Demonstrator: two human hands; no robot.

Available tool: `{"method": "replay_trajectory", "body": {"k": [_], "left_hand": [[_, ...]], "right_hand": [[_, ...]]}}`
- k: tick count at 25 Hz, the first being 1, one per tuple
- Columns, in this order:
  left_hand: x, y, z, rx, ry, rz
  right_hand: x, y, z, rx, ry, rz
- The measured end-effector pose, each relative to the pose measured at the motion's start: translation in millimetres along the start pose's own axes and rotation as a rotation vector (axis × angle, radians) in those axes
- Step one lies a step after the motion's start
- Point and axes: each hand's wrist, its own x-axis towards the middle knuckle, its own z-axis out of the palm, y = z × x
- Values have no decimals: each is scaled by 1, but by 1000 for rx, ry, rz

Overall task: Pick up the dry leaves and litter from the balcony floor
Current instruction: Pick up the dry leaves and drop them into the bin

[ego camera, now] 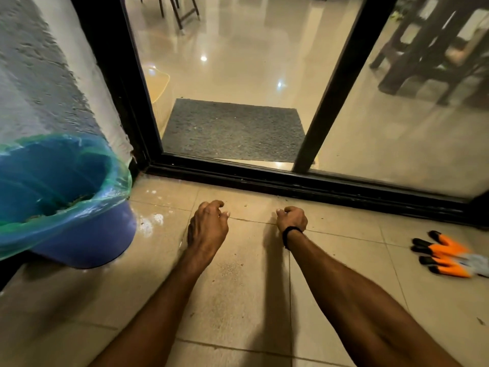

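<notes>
Litter specks [244, 205], perhaps, lie by left hand [209, 225] and right hand [292, 219].

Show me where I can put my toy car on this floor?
Bare tile lies between the right hand and the orange gloves, below the door track. More lies between the two forearms, and at the near left, this side of the blue bin. It is tight between the bin and the left hand.
</notes>
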Motion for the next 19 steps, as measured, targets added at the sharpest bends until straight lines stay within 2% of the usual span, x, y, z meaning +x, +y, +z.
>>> {"method": "replay_trajectory", "body": {"k": [6, 10, 15, 19], "left_hand": [[33, -1, 66, -17, -117, -75], [50, -2, 89, 42, -154, -31], [55, -5, 104, 29, -129, 70], [56, 4, 114, 69, -57, 101]], "right_hand": [[41, 8, 5, -29, 66, -60], [53, 5, 23, -46, 86, -101], [49, -1, 35, 14, 193, -88], [49, -5, 45, -93, 224, -145]]}}
